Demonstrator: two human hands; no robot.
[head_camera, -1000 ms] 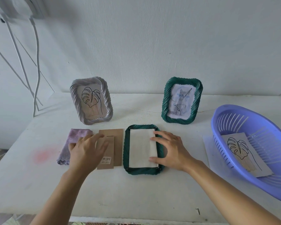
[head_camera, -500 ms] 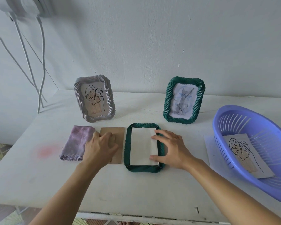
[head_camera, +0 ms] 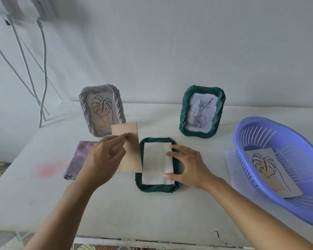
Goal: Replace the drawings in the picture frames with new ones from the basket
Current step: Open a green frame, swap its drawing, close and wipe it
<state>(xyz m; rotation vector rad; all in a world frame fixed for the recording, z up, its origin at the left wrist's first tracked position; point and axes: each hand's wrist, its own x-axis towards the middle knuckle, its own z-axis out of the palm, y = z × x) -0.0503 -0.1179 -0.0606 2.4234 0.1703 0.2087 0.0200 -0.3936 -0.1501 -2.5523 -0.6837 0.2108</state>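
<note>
Both hands work at the middle of the white surface (head_camera: 152,213). The left hand (head_camera: 105,157) pinches a tan backing board (head_camera: 129,152) between thumb and curled fingers and holds it raised and tilted. The board's right edge is just beside a green frame (head_camera: 157,188) lying face down, and its top corner overlaps the foot of the standing white frame (head_camera: 83,109) in this view. The right hand (head_camera: 188,168) rests with its fingers spread and nearly straight on the flat frame's right rim, forefinger and thumb touching the right edge of the white paper (head_camera: 155,163) lying in it. A purple cloth (head_camera: 78,159) lies left of the board, partly under the left wrist. At the back stand the white frame with a leaf drawing (head_camera: 101,109) and a second green frame (head_camera: 183,112) with a cat drawing (head_camera: 201,112), with bare room between them. The lilac basket (head_camera: 242,141) sits near the right edge on a loose sheet (head_camera: 230,170) and holds another leaf drawing (head_camera: 267,170). A wide bare strip runs along the near edge. A small mark low on the framed leaf drawing is too small to read.
</note>
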